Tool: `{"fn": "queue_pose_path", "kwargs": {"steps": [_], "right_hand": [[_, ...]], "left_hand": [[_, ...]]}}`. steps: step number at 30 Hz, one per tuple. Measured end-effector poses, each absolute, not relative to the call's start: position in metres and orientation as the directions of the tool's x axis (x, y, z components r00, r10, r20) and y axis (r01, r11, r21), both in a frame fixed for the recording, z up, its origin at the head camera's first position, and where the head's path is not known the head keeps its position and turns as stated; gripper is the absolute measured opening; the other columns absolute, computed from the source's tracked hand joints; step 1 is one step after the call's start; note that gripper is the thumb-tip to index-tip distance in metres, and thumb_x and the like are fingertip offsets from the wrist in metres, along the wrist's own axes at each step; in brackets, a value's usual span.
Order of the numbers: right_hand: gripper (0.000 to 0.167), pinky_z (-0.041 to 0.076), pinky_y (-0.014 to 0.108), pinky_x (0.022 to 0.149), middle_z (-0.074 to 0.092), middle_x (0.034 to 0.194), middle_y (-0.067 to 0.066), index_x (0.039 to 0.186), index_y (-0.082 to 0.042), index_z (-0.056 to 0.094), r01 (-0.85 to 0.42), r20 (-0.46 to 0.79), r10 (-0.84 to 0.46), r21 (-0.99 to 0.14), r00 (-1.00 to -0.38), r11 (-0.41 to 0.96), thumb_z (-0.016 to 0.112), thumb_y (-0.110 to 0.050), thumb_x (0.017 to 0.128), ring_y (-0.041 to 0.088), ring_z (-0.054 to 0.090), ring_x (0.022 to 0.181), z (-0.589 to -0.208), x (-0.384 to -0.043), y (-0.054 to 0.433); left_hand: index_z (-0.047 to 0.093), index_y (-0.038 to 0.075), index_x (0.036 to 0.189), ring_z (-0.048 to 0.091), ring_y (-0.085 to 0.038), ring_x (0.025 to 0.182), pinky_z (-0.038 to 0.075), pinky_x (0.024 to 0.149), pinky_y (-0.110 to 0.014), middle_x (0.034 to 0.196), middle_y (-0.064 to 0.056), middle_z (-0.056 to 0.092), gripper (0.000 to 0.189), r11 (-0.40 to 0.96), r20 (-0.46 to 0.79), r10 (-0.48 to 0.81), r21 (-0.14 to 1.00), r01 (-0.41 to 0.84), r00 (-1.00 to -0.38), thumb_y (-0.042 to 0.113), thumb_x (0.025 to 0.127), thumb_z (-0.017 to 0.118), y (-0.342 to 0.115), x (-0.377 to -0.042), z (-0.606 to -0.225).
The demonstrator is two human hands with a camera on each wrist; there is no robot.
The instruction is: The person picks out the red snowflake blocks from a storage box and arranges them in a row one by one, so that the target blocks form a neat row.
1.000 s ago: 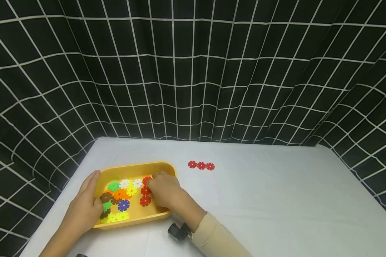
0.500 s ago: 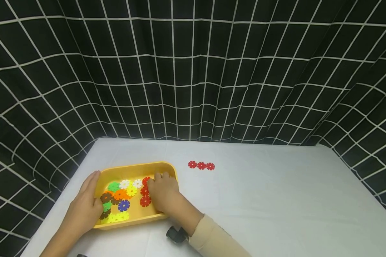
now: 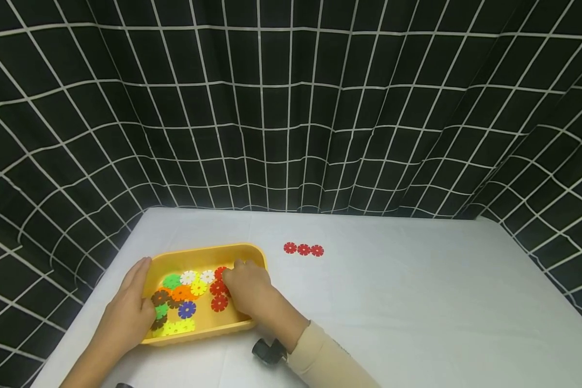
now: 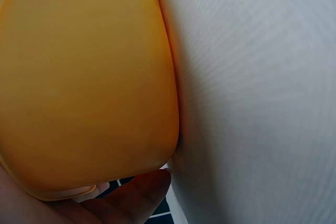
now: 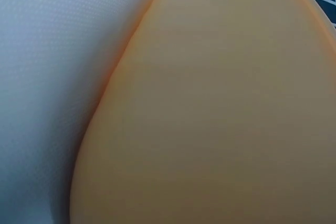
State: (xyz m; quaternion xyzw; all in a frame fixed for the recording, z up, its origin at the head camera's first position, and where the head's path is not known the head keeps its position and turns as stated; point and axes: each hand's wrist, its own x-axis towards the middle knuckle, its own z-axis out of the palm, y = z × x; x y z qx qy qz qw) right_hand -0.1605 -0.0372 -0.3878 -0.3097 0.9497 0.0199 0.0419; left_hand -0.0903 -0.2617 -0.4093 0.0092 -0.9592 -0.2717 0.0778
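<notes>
Currently | left hand point(image 3: 126, 315), fingers clamped on tray point(image 3: 206, 318) at its 9 o'clock | right hand point(image 3: 246, 288) inside, toward 3 o'clock, beside red discs point(image 3: 219, 303); I can't tell whether its fingers pinch | crowded discs could snag together

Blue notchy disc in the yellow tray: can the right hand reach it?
Probably yes: the right hand is in the yellow tray, and the blue notched disc lies uncovered, with just red notched discs between.

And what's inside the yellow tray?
Notched discs: green, white, yellow, orange, brown, blue and red. I can't see what's under the right hand or behind the left hand.
</notes>
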Motion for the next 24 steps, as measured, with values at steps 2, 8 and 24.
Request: {"fn": "queue_pose_path", "kwargs": {"steps": [2,8,24], "right_hand": [[0.023,0.056,0.026,0.062,0.062,0.095,0.003,0.110,-0.020,0.074,-0.598,-0.084,-0.596,0.003,-0.799,0.801,0.077,-0.020,0.087,0.016,0.054,0.075,-0.387,-0.161,-0.037],[0.018,0.052,0.024,0.054,0.057,0.090,0.002,0.103,-0.018,0.074,-0.599,-0.081,-0.600,-0.034,-0.796,0.800,0.078,-0.018,0.086,0.014,0.051,0.069,-0.386,-0.164,-0.036],[0.021,0.046,0.016,0.050,0.062,0.081,-0.002,0.100,-0.013,0.073,-0.537,-0.070,-0.598,-0.365,-0.799,0.760,0.076,-0.002,0.082,0.013,0.054,0.072,-0.373,-0.177,-0.024]], "left_hand": [[0.014,-0.005,0.157,0.027,-0.056,0.139,0.028,0.102,-0.076,0.161,-0.027,0.017,0.080,0.850,0.145,-0.061,0.526,0.025,-0.988,-0.007,0.084,0.046,-0.262,-0.090,-0.410],[0.013,-0.005,0.158,0.025,-0.056,0.140,0.027,0.103,-0.076,0.161,-0.027,0.016,0.081,0.848,0.132,-0.067,0.529,0.013,-0.989,-0.007,0.084,0.046,-0.262,-0.091,-0.410],[0.012,-0.005,0.158,0.027,-0.056,0.138,0.029,0.102,-0.076,0.161,-0.027,0.016,0.081,0.853,0.128,-0.066,0.521,0.011,-0.990,-0.006,0.084,0.046,-0.261,-0.091,-0.409]]}}
